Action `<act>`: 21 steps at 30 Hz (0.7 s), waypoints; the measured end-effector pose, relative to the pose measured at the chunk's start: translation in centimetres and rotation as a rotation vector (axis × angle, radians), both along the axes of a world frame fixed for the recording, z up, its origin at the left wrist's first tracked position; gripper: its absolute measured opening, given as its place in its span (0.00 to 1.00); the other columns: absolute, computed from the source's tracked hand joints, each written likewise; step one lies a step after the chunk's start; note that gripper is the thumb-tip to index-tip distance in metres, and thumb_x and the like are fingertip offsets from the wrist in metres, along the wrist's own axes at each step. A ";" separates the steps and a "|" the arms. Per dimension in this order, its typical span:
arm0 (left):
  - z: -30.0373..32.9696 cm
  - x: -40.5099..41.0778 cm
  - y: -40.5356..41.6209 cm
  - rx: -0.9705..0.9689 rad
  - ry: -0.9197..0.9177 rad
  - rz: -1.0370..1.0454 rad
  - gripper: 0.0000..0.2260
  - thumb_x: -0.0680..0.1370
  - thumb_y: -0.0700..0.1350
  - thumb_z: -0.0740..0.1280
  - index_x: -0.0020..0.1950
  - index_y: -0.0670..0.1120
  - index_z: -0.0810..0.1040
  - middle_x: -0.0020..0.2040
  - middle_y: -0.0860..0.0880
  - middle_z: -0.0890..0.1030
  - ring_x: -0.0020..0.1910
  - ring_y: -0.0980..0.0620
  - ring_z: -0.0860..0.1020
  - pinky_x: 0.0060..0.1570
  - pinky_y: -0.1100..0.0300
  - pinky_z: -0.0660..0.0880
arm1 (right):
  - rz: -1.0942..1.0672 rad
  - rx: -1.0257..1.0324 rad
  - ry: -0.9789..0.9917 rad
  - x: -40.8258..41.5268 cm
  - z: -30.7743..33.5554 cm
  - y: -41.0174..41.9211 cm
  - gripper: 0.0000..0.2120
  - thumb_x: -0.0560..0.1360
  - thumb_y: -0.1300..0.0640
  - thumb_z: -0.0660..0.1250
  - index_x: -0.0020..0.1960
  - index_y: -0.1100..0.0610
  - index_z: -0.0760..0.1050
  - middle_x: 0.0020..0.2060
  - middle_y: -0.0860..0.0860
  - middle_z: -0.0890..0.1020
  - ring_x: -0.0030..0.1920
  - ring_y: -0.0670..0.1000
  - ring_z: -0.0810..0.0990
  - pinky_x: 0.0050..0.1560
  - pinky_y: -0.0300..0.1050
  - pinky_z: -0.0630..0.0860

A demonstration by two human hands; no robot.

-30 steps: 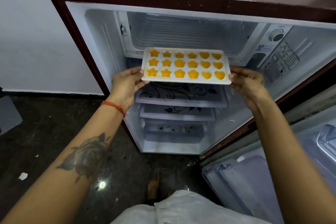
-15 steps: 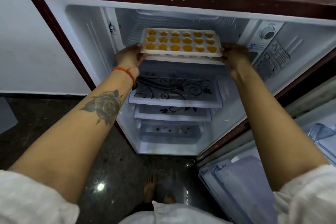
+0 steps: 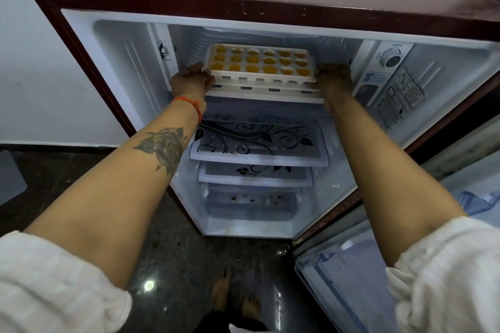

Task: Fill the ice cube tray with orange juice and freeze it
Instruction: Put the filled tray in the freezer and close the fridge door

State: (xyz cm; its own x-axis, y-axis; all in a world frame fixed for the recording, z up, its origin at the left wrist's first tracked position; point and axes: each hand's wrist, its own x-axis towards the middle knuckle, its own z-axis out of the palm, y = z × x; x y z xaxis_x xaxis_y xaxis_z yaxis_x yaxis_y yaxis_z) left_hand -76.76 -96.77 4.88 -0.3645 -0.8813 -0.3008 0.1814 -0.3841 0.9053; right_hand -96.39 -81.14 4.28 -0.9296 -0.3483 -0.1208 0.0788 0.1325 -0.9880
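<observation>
Here the left hand grips the near left corner of the ice cube tray, its fingers curled round the rim and under it, and the right hand holds the opposite end the same way, though those fingers sit in shadow and how far they wrap is hard to tell. Between the two grips the tray sits at the mouth of the freezer compartment, its far edge inside and its near edge just above the compartment's front lip; whether it rests on the floor there cannot be told. Every cell carries orange juice, liquid and close to the brim, so the main risk, I judge, is a tilt: if one hand pushes ahead of the other, or the near edge drops when the fingers let go, juice would run over the dividers and onto the patterned glass shelf below the hands. A knock of the knuckles against the compartment's side walls could jolt it too. Outward of the right hand sits the thermostat dial; brushing it seems unlikely. The fridge door hangs wide on the right.
</observation>
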 end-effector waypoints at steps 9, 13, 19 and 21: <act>-1.1 -0.1 0.4 -0.148 -0.127 0.059 0.16 0.75 0.34 0.68 0.62 0.35 0.72 0.50 0.41 0.79 0.47 0.45 0.79 0.48 0.58 0.80 | 0.005 0.135 0.117 0.0 -0.4 -0.4 0.08 0.77 0.64 0.60 0.46 0.58 0.77 0.58 0.59 0.79 0.58 0.57 0.78 0.60 0.45 0.75; -2.0 1.0 2.6 -0.432 -0.301 0.042 0.17 0.74 0.37 0.66 0.63 0.37 0.72 0.54 0.43 0.78 0.52 0.47 0.77 0.52 0.64 0.75 | -0.014 0.339 0.406 2.7 -0.7 1.0 0.16 0.80 0.59 0.57 0.65 0.59 0.72 0.65 0.58 0.73 0.64 0.56 0.73 0.62 0.38 0.65; -6.3 5.5 9.7 -0.742 -0.482 -0.085 0.17 0.76 0.42 0.67 0.64 0.45 0.72 0.61 0.48 0.76 0.49 0.53 0.77 0.47 0.64 0.73 | 0.015 0.154 0.567 12.3 -5.3 7.4 0.18 0.78 0.59 0.61 0.67 0.61 0.70 0.63 0.59 0.74 0.64 0.57 0.72 0.64 0.45 0.68; -8.2 7.2 12.4 -0.762 -0.516 -0.174 0.15 0.76 0.42 0.67 0.63 0.45 0.73 0.61 0.48 0.77 0.49 0.53 0.78 0.45 0.65 0.72 | 0.078 0.219 0.567 15.2 -7.2 10.3 0.18 0.79 0.58 0.61 0.67 0.61 0.69 0.64 0.59 0.73 0.65 0.58 0.70 0.66 0.50 0.67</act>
